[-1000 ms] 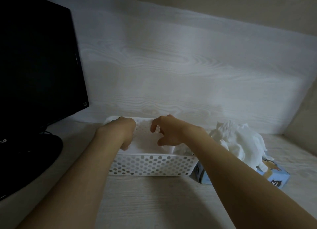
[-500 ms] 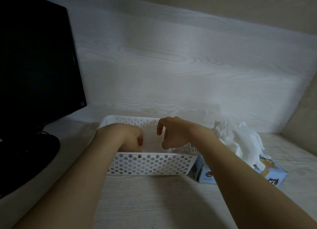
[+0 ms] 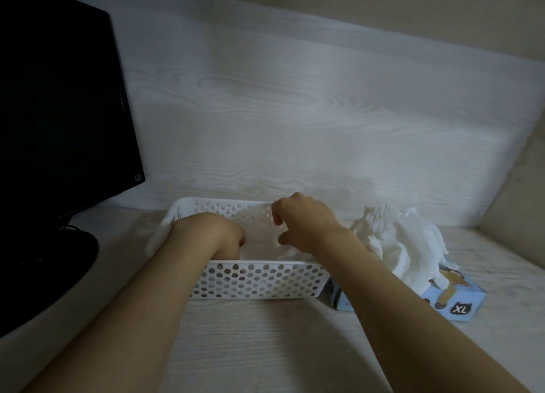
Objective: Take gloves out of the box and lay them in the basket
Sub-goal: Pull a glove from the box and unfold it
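Head view: pale wood-grain desk (image 3: 265, 333), matching back panel (image 3: 295, 112) behind basket (image 3: 259, 264), black monitor (image 3: 59, 112) left of it. My left hand (image 3: 211, 230) inside basket, right hand (image 3: 303, 221) curled above; cannot tell either grip. Gloves (image 3: 398, 239) heaped on box (image 3: 454, 301), just right of basket

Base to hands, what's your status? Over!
Left hand inside basket, right hand over it, each grip unclear. White glove lying inside. More gloves bunched atop box. Nothing in the way.
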A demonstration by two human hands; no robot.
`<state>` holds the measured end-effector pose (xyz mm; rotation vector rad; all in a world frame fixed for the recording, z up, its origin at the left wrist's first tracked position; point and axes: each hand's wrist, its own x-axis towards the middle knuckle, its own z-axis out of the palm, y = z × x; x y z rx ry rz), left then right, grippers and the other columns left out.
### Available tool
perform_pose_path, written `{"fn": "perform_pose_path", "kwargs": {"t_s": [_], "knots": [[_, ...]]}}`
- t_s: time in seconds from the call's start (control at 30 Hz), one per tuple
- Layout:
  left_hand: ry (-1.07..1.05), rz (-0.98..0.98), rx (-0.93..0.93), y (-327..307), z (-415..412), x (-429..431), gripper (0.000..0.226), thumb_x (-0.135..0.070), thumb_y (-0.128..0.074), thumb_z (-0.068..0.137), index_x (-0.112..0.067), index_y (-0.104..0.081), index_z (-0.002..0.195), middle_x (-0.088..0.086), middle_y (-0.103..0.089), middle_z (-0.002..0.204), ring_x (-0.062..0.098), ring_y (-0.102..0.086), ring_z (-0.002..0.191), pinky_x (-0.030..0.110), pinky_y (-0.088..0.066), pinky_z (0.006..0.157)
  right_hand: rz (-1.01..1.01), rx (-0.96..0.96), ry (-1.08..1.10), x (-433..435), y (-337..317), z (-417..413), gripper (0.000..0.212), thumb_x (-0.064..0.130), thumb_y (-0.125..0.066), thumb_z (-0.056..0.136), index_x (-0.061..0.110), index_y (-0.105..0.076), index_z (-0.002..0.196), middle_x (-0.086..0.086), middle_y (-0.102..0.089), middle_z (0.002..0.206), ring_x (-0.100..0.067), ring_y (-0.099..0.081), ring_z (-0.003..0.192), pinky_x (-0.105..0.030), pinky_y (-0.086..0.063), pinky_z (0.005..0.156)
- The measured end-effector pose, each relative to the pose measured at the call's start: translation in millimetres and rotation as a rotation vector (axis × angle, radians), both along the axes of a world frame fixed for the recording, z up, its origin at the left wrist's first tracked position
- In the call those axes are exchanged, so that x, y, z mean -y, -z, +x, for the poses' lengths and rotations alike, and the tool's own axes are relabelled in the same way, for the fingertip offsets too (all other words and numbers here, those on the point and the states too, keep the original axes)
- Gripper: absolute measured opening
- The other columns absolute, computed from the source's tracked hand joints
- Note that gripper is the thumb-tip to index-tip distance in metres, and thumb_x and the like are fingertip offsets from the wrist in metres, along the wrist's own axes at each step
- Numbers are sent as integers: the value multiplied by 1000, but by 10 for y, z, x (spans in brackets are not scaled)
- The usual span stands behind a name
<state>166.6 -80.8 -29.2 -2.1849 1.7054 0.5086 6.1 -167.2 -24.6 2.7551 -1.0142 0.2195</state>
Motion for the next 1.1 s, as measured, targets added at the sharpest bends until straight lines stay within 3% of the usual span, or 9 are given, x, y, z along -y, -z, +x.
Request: {"fn": "perform_pose_path", "kwargs": {"t_s": [0.1, 0.17, 0.37, 0.5, 0.57, 0.67, 0.8, 0.9, 1.1], "knots": [[-24, -79, 4, -63, -92, -28, 54, -40, -64, 99, -16, -56, 147, 3, -55, 148, 25, -58, 129, 41, -50, 110, -152, 52, 28, -38, -68, -46, 28, 21, -79, 94, 17, -66, 119, -7, -66, 118, -30, -64, 110, -39, -51, 79], [-4, -243, -38, -138, -176, -53, 48, -44, -61, 100, -16, -61, 140, 3, -61, 141, 24, -61, 123, 39, -52, 106, -167, 142, 66, -59, -89, -114, 21, 13, -73, 95, 20, -68, 114, -4, -68, 112, -28, -66, 102, -36, -48, 72], [142, -687, -339, -211, -688, -7, 18, -30, -60, 102, -21, -75, 105, -2, -71, 95, 16, -68, 84, 33, -57, 75, -114, 544, 193, -161, -104, -477, 23, 14, -58, 95, 21, -63, 117, 0, -59, 92, -25, -57, 78, -33, -38, 59], [181, -764, -389, -132, -1059, -14, 32, -33, -53, 102, -15, -67, 80, 3, -68, 73, 23, -67, 64, 42, -59, 62, -264, 738, 195, -175, -36, -762, 22, 14, -56, 98, 18, -64, 118, -1, -65, 95, -23, -57, 79, -33, -36, 57], [180, -805, -367, -66, -1166, 11, 36, -42, -53, 100, -14, -67, 82, 3, -68, 81, 22, -67, 69, 44, -60, 67, -361, 815, 175, -161, 17, -916, 24, 9, -60, 94, 16, -65, 116, -4, -67, 95, -26, -60, 80, -34, -40, 58], [171, -862, -379, 12, -1268, 37, 34, -55, -60, 95, -24, -70, 106, -5, -67, 99, 15, -67, 86, 41, -61, 78, -448, 874, 189, -141, 74, -1142, 34, 9, -61, 78, 14, -64, 111, -4, -62, 91, -29, -56, 82, -38, -40, 68], [203, -906, -394, 57, -1347, 15, 31, -44, -62, 96, -29, -64, 123, -12, -69, 84, 9, -66, 81, 40, -60, 78, -317, 900, 343, -136, 184, -1365, 43, 37, -60, 72, 19, -54, 110, 2, -55, 92, -23, -47, 83, -40, -37, 76], [203, -915, -397, 54, -1364, -10, 30, -49, -62, 93, -33, -65, 118, -16, -71, 79, 4, -67, 78, 39, -60, 77, -242, 891, 376, -69, 313, -1435, 39, 31, -68, 74, 19, -51, 107, 4, -55, 88, -23, -47, 82, -39, -34, 76], [216, -878, -404, 17, -1462, -61, 18, -55, -64, 91, -39, -67, 97, -14, -66, 72, 3, -67, 66, 37, -62, 72, -289, 937, 343, 32, 384, -1425, 3, 20, -67, 91, 18, -64, 92, 1, -66, 80, -28, -58, 78, -37, -34, 76]]}}
